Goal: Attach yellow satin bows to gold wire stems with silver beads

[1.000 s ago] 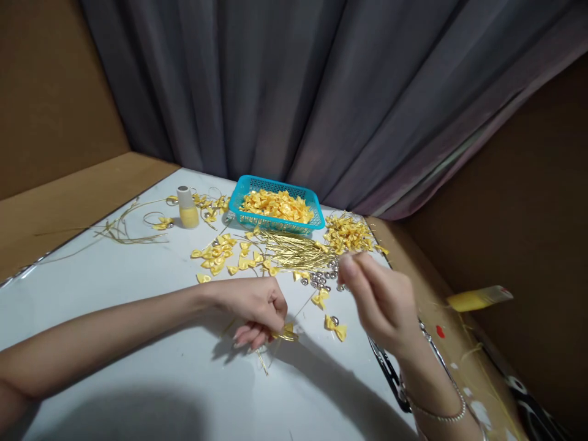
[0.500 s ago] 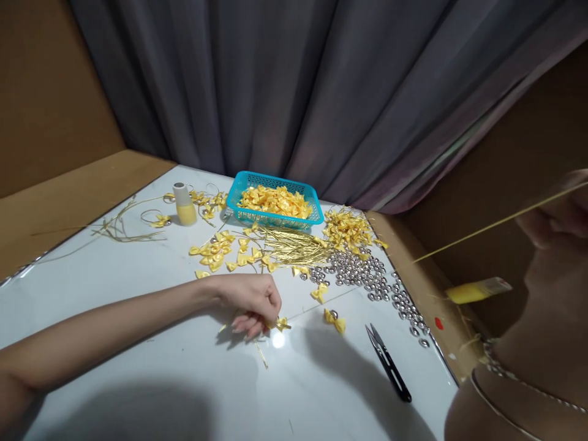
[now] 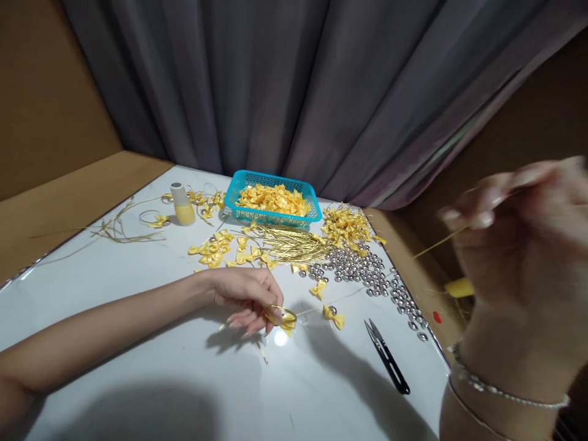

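Low over the white table, my left hand (image 3: 248, 298) pinches a yellow satin bow (image 3: 288, 324) with a loop of gold cord (image 3: 281, 311) beside the fingertips. Raised at the right, my right hand (image 3: 528, 226) pinches a thin gold cord (image 3: 438, 242), which slants down toward the bow. Bracelets circle the right wrist. A bow with a silver bead (image 3: 334, 316) lies just right of the left hand. Black thread snips (image 3: 388, 358) rest farther right. A short cord piece (image 3: 262, 353) lies below the left fingers.
A blue basket (image 3: 233, 190) full of yellow bows stands at the back. Before it lie cut gold cords (image 3: 294, 245), loose bows (image 3: 214, 248) and many silver beads (image 3: 356, 266). A small bottle (image 3: 184, 205) of yellow liquid stands back left. Grey curtains (image 3: 266, 86) hang behind.
My right hand has come leftward and more into view, still on the cord. The cord loop at my left fingers now shows as a ring, and the left fingers have loosened slightly.
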A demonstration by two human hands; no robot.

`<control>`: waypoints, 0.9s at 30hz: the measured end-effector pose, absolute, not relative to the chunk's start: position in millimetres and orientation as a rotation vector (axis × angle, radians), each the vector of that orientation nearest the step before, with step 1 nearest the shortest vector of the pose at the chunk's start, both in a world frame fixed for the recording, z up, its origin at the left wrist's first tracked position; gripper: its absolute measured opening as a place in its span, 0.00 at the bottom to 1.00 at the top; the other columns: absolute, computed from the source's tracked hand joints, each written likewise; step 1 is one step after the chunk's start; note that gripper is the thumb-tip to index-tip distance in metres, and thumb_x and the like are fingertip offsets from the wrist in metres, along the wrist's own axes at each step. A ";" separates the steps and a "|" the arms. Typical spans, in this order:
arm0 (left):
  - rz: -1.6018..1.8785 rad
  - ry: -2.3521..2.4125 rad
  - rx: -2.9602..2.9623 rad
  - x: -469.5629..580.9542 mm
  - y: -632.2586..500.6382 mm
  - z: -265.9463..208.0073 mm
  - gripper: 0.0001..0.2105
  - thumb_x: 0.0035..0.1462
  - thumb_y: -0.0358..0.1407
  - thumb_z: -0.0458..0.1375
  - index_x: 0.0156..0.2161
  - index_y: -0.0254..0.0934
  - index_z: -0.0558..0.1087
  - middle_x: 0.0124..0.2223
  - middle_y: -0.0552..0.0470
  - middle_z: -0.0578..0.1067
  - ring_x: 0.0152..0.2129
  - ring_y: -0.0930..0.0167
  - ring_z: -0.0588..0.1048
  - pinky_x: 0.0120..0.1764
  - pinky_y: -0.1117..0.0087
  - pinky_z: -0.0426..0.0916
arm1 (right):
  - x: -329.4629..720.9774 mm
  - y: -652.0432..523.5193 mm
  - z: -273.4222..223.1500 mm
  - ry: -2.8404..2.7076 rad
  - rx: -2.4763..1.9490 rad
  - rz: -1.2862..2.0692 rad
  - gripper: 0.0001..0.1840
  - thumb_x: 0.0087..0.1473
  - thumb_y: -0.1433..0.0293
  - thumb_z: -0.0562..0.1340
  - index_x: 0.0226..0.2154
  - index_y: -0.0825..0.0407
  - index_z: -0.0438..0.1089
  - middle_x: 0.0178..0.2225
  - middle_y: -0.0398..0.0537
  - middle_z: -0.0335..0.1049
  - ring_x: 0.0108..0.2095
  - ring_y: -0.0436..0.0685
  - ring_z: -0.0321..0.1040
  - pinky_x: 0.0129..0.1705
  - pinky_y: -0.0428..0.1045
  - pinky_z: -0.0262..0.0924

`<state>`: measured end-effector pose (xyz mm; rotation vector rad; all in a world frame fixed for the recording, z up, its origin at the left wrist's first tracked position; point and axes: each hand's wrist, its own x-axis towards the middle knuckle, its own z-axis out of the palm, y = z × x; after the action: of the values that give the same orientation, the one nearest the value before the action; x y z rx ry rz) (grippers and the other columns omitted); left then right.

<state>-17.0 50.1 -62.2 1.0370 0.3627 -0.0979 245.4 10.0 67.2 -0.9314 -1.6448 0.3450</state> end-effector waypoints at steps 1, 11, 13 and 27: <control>-0.099 0.363 1.043 -17.5 49.9 -59.4 0.10 0.48 0.36 0.62 0.22 0.31 0.73 0.15 0.51 0.73 0.05 0.78 0.65 0.06 0.83 0.56 | 233.6 6.4 60.0 -1.557 -0.859 0.514 0.12 0.62 0.73 0.50 0.29 0.50 0.66 0.23 0.40 0.55 0.23 0.46 0.56 0.32 0.49 0.58; -0.062 0.519 1.338 -19.0 30.0 -28.6 0.10 0.54 0.34 0.56 0.23 0.34 0.66 0.18 0.57 0.72 0.10 0.78 0.70 0.14 0.82 0.66 | 182.6 -19.5 -19.6 -1.652 -1.154 1.606 0.17 0.58 0.66 0.56 0.47 0.48 0.50 0.16 0.29 0.49 0.15 0.44 0.45 0.15 0.39 0.45; -0.034 0.583 1.451 -20.4 23.4 -22.5 0.09 0.53 0.31 0.55 0.23 0.34 0.65 0.18 0.58 0.71 0.10 0.79 0.70 0.15 0.83 0.65 | 181.0 -24.3 -22.2 -1.699 -1.185 1.675 0.15 0.57 0.66 0.57 0.45 0.49 0.52 0.16 0.29 0.50 0.14 0.44 0.45 0.14 0.38 0.45; -0.111 0.569 1.479 -25.0 22.5 -13.9 0.10 0.57 0.33 0.52 0.24 0.35 0.63 0.17 0.59 0.70 0.10 0.79 0.69 0.17 0.83 0.65 | 181.8 -27.7 -21.9 -1.740 -1.228 1.893 0.15 0.54 0.59 0.61 0.30 0.55 0.65 0.14 0.34 0.57 0.13 0.43 0.53 0.15 0.40 0.54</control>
<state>-25.0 22.5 -13.9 1.4793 0.5694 -0.1105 181.8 -27.7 -21.9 -1.2280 -1.7401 1.8932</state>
